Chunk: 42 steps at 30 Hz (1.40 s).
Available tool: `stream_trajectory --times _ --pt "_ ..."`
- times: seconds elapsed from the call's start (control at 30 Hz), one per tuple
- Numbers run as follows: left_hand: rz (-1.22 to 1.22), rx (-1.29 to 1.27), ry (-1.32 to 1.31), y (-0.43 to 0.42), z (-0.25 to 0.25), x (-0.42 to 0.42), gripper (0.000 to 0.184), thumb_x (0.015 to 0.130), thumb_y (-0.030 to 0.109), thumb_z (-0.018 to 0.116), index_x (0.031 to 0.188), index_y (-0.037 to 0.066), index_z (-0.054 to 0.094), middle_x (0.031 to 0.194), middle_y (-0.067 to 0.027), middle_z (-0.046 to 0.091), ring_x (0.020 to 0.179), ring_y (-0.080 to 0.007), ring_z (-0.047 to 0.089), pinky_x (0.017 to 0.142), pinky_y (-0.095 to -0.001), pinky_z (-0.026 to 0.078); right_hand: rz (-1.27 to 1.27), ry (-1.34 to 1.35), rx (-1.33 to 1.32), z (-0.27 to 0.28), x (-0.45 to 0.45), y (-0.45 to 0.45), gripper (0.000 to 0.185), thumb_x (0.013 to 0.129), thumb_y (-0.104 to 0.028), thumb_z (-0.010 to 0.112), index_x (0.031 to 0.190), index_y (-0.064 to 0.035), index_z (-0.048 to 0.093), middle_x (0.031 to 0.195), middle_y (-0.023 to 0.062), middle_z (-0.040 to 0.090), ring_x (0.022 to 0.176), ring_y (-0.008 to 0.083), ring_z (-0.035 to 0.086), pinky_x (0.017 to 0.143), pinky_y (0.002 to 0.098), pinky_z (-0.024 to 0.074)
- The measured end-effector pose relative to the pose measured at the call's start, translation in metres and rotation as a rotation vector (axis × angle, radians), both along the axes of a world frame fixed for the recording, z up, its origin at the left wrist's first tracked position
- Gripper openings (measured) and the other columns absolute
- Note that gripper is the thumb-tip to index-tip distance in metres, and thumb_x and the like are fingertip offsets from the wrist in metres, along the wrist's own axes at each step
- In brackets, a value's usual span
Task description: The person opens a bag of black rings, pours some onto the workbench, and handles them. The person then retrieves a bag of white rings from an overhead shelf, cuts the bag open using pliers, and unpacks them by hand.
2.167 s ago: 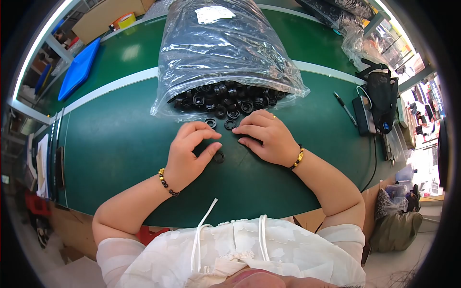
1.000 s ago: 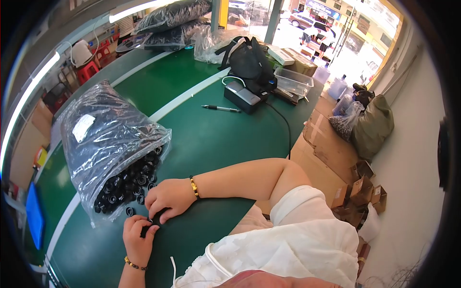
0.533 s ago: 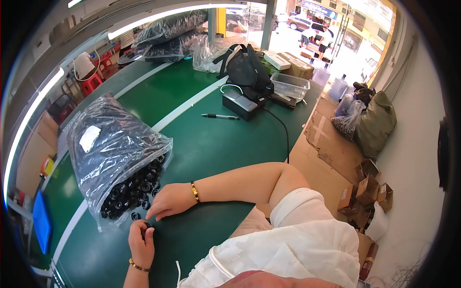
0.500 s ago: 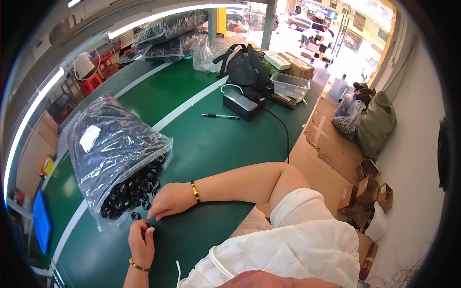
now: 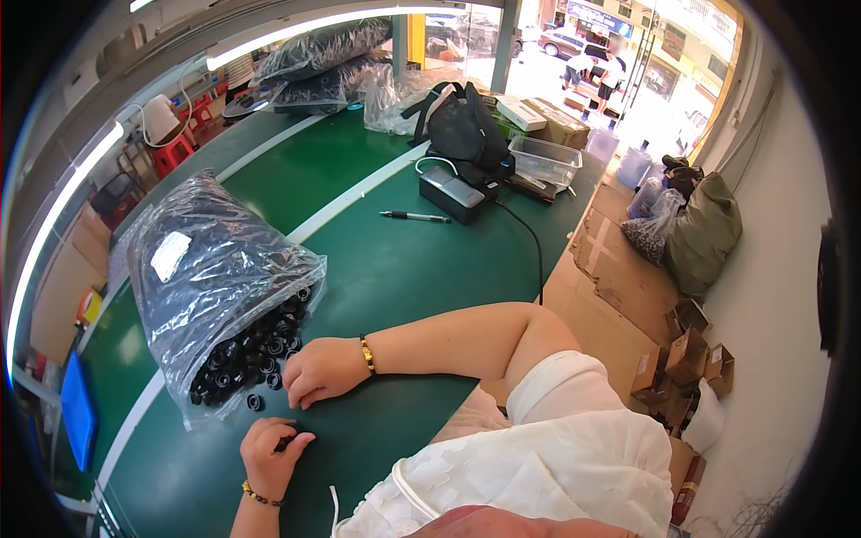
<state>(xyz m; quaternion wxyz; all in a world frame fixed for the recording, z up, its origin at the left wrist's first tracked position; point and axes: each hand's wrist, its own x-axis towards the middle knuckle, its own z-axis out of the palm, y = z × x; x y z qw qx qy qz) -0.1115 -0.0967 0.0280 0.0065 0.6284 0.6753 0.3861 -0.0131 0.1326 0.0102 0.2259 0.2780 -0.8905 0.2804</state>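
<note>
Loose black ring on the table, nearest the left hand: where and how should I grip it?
Probably pinch the loose ring by its outer rim, coming down from the person's side. It is small, round and apart from the heap of rings, with table showing on that side. The right hand may suit better, since the left hand appears to hold a black piece.

On the flat green table (image 5: 377, 430), a clear plastic bag (image 5: 220, 260) of round black parts (image 5: 238, 363) lies beyond the gripping left hand (image 5: 269, 457), one loose black ring (image 5: 256, 403) between, a slim black pen (image 5: 414, 216) farther right.
</note>
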Motion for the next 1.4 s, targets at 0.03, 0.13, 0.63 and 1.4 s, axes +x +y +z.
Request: stream_trajectory --times 0.03,0.13,0.63,1.4 --pt "-0.015 0.005 -0.012 0.0 0.001 0.002 0.025 0.066 0.008 0.085 0.074 0.0 0.063 0.085 -0.0116 0.067 0.069 -0.0248 0.062 0.06 -0.03 0.05 0.026 -0.021 0.042 0.0 0.0 0.001 0.015 0.086 -0.023 0.069 0.099 -0.014 0.069 0.101 0.0033 0.064 0.096 0.0255 0.063 0.074 0.0385 0.0526" --pt "0.018 -0.041 -0.044 -0.001 0.003 0.004 0.022 0.067 0.004 0.084 0.077 -0.001 0.064 0.089 -0.0111 0.069 0.069 -0.0221 0.063 0.062 -0.0279 0.051 0.009 -0.023 0.01 0.004 0.003 -0.002 0.021 0.085 -0.024 0.071 0.104 -0.0138 0.068 0.103 0.0041 0.063 0.096 0.0256 0.063 0.074 0.0381 0.0527" --pt "-0.187 -0.083 -1.136 -0.008 -0.007 0.003 0.017 0.088 0.004 0.069 0.105 0.002 0.066 0.108 -0.0065 0.056 0.087 -0.013 0.059 0.068 -0.0227 0.049 0.032 0.288 -0.039 0.017 0.017 -0.027 0.039 0.083 -0.025 0.073 0.119 -0.0118 0.063 0.104 0.0041 0.063 0.087 0.0239 0.064 0.066 0.0346 0.0529" --pt "-0.168 0.057 -1.348 -0.006 -0.014 0.007 0.019 0.085 -0.001 0.072 0.098 0.003 0.059 0.103 -0.0036 0.059 0.095 -0.0139 0.059 0.085 -0.0275 0.05 -0.086 -0.11 -0.352 0.031 0.033 -0.053 0.045 0.08 -0.011 0.075 0.121 -0.005 0.058 0.111 0.0096 0.06 0.096 0.0278 0.062 0.081 0.0365 0.0525"
